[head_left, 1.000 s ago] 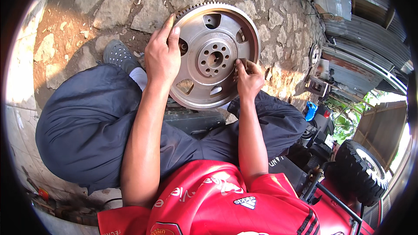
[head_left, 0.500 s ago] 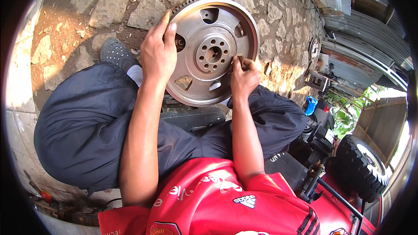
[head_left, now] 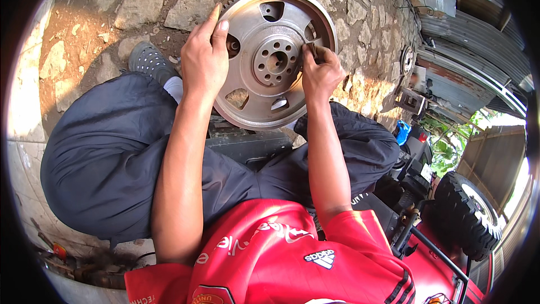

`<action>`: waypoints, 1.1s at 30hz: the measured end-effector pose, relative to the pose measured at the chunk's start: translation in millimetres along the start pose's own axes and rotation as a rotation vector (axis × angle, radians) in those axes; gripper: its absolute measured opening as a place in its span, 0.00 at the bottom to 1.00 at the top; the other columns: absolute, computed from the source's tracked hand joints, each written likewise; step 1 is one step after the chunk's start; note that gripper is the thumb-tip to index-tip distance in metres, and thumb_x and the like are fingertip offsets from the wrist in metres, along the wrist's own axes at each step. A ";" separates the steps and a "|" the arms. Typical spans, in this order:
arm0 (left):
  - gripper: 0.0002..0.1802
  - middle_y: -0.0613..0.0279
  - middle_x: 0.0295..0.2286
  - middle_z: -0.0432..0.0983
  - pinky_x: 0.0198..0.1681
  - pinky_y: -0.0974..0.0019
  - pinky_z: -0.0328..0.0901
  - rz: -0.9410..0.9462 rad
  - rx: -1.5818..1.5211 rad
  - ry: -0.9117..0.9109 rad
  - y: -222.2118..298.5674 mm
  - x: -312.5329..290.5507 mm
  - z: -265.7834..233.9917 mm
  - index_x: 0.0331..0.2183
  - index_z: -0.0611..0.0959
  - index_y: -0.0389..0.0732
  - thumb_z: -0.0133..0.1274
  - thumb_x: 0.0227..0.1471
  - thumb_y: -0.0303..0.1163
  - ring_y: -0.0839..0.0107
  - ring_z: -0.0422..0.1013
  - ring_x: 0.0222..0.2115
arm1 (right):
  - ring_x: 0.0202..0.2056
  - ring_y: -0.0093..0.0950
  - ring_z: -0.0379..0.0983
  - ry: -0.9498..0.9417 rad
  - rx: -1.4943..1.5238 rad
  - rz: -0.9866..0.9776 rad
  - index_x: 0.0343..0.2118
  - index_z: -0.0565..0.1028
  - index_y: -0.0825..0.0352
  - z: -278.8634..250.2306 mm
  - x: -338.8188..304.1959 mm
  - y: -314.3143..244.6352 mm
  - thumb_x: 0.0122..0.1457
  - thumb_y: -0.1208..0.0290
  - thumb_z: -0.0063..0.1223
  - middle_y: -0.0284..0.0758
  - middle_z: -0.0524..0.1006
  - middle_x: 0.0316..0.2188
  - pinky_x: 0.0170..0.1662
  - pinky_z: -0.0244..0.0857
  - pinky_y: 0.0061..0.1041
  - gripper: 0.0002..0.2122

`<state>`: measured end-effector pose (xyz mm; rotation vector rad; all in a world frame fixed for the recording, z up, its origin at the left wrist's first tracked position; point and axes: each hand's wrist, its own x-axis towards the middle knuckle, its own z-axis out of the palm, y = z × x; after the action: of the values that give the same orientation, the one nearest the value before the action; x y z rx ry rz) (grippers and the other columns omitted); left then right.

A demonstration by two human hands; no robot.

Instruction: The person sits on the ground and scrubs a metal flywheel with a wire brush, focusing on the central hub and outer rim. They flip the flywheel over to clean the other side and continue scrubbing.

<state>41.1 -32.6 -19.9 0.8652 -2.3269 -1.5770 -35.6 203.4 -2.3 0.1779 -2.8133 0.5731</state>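
A grey metal flywheel [head_left: 250, 76] with a toothed outer edge stands tilted in front of my knees. It has a ring of bolt holes around its centre and larger windows farther out, with brownish rust inside the rim. My left hand [head_left: 205, 63] is closed around its left edge, thumb on the face and fingers toward the rim. Pinched in my right hand [head_left: 323, 74] is a small brown folded piece [head_left: 314, 49], like a scrap of sandpaper, against the face right of the hub. My fingers partly hide this piece.
Below the flywheel is a dark box-like object [head_left: 247, 150] between my legs. Stone paving [head_left: 140, 8] lies beyond. To the right are corrugated metal sheets [head_left: 472, 39], a knobbly tyre [head_left: 468, 214] and a red vehicle body [head_left: 433, 267].
My right hand has moved up and slightly right along the flywheel's face with the brown piece. The flywheel has shifted up a little; my left hand keeps its hold.
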 end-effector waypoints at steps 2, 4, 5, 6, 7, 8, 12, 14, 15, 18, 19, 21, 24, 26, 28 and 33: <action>0.25 0.42 0.48 0.81 0.54 0.51 0.71 -0.002 0.005 0.003 0.3 2.5 -1.2 0.62 0.79 0.45 0.49 0.71 0.46 0.45 0.78 0.49 | 0.28 0.36 0.83 -0.021 -0.106 -0.024 0.32 0.87 0.67 -7.3 -13.3 13.7 0.53 0.61 0.73 0.40 0.85 0.27 0.37 0.74 0.34 0.13; 0.25 0.42 0.49 0.81 0.55 0.51 0.71 0.007 -0.003 0.029 -0.2 1.5 1.4 0.62 0.79 0.46 0.48 0.71 0.47 0.45 0.78 0.50 | 0.27 0.36 0.83 -0.075 0.062 0.177 0.31 0.86 0.67 -13.6 -34.2 16.3 0.54 0.61 0.73 0.39 0.85 0.27 0.35 0.74 0.34 0.13; 0.25 0.43 0.49 0.81 0.56 0.51 0.71 0.000 -0.017 0.024 1.8 1.0 1.0 0.62 0.79 0.46 0.48 0.71 0.47 0.45 0.78 0.50 | 0.26 0.37 0.82 -0.048 0.034 0.101 0.30 0.85 0.67 -13.5 -32.7 16.5 0.54 0.61 0.73 0.38 0.85 0.27 0.34 0.74 0.35 0.12; 0.25 0.43 0.49 0.81 0.56 0.51 0.71 -0.008 -0.031 0.018 3.3 1.6 0.3 0.62 0.80 0.46 0.48 0.71 0.47 0.45 0.78 0.51 | 0.26 0.37 0.82 -0.017 -0.005 0.020 0.30 0.85 0.67 -9.0 -24.4 16.5 0.54 0.62 0.73 0.38 0.85 0.27 0.34 0.74 0.35 0.12; 0.25 0.44 0.48 0.81 0.55 0.52 0.71 -0.016 0.009 0.012 4.1 1.3 -0.2 0.61 0.80 0.46 0.48 0.71 0.47 0.46 0.78 0.50 | 0.27 0.37 0.82 0.013 -0.049 -0.055 0.29 0.85 0.67 -4.1 -10.9 13.6 0.54 0.63 0.73 0.38 0.85 0.27 0.34 0.74 0.35 0.11; 0.25 0.44 0.48 0.81 0.55 0.52 0.71 -0.014 0.003 0.006 3.2 1.1 0.9 0.61 0.80 0.47 0.49 0.70 0.46 0.46 0.78 0.50 | 0.27 0.37 0.82 0.041 -0.092 -0.128 0.29 0.85 0.67 0.8 0.8 11.5 0.54 0.64 0.72 0.38 0.85 0.27 0.34 0.74 0.35 0.11; 0.24 0.44 0.47 0.81 0.54 0.53 0.72 -0.024 0.009 -0.004 3.1 0.6 -2.9 0.62 0.80 0.48 0.50 0.70 0.46 0.46 0.79 0.48 | 0.28 0.42 0.80 0.026 -0.043 -0.110 0.31 0.85 0.66 0.1 -4.4 10.6 0.53 0.68 0.71 0.41 0.82 0.26 0.35 0.73 0.39 0.08; 0.25 0.44 0.47 0.82 0.54 0.53 0.72 -0.020 0.012 0.019 2.1 -0.8 -0.1 0.62 0.80 0.47 0.50 0.70 0.46 0.47 0.79 0.48 | 0.29 0.41 0.81 -0.035 -0.035 0.007 0.32 0.86 0.66 -10.7 -24.5 15.2 0.53 0.66 0.72 0.41 0.83 0.27 0.36 0.73 0.39 0.09; 0.24 0.45 0.46 0.82 0.53 0.53 0.72 0.024 0.004 0.061 -1.3 0.7 3.9 0.61 0.80 0.47 0.51 0.70 0.46 0.47 0.79 0.47 | 0.30 0.41 0.81 -0.048 -0.027 0.031 0.32 0.86 0.66 -9.8 -24.7 17.8 0.53 0.66 0.73 0.41 0.83 0.27 0.36 0.73 0.39 0.09; 0.24 0.45 0.45 0.82 0.53 0.53 0.72 -0.018 0.011 0.024 2.1 1.8 0.2 0.61 0.81 0.48 0.51 0.70 0.45 0.47 0.79 0.47 | 0.30 0.42 0.81 0.003 -0.054 -0.089 0.31 0.85 0.66 -3.8 -3.2 8.9 0.52 0.69 0.72 0.42 0.83 0.28 0.36 0.73 0.39 0.08; 0.23 0.45 0.44 0.82 0.52 0.53 0.72 0.004 -0.004 0.032 0.8 1.4 2.4 0.60 0.81 0.48 0.51 0.70 0.45 0.47 0.79 0.46 | 0.29 0.42 0.81 0.056 -0.010 -0.121 0.30 0.85 0.66 1.9 4.9 0.6 0.51 0.70 0.72 0.42 0.83 0.27 0.36 0.73 0.38 0.07; 0.23 0.44 0.44 0.82 0.52 0.52 0.72 0.006 0.002 0.032 0.0 0.0 3.4 0.60 0.81 0.47 0.51 0.70 0.45 0.47 0.79 0.46 | 0.30 0.41 0.82 0.011 -0.011 -0.081 0.31 0.85 0.67 0.3 5.4 -7.1 0.52 0.70 0.72 0.41 0.83 0.27 0.36 0.73 0.37 0.07; 0.23 0.45 0.43 0.82 0.51 0.52 0.72 0.018 0.016 0.050 -1.6 1.1 0.3 0.60 0.81 0.47 0.51 0.70 0.45 0.47 0.80 0.45 | 0.30 0.40 0.82 -0.032 -0.071 -0.032 0.31 0.86 0.67 -10.8 -17.3 11.6 0.53 0.68 0.72 0.41 0.83 0.27 0.36 0.73 0.38 0.08; 0.23 0.45 0.43 0.82 0.51 0.51 0.72 0.025 0.003 0.049 0.0 -0.4 3.5 0.60 0.81 0.48 0.51 0.70 0.45 0.47 0.80 0.45 | 0.30 0.40 0.82 -0.032 -0.038 -0.040 0.32 0.86 0.66 -14.3 -23.2 14.5 0.53 0.67 0.72 0.41 0.82 0.27 0.36 0.73 0.38 0.08; 0.24 0.45 0.43 0.82 0.52 0.52 0.72 0.037 0.000 0.058 0.9 1.5 3.5 0.61 0.81 0.47 0.50 0.70 0.46 0.47 0.80 0.45 | 0.30 0.41 0.81 0.005 -0.049 -0.055 0.32 0.86 0.66 -5.3 -10.7 12.0 0.53 0.67 0.72 0.41 0.82 0.27 0.36 0.73 0.38 0.09; 0.24 0.45 0.45 0.82 0.53 0.52 0.72 0.043 0.007 0.048 -5.1 0.5 4.2 0.60 0.81 0.47 0.50 0.70 0.46 0.47 0.79 0.46 | 0.29 0.43 0.81 0.025 -0.012 -0.118 0.32 0.87 0.66 2.5 8.1 -0.9 0.52 0.69 0.72 0.42 0.83 0.26 0.36 0.73 0.38 0.08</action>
<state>40.5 -30.9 -26.3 0.8391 -2.3034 -1.5152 -43.8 201.1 -2.0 0.3296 -2.7591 0.5279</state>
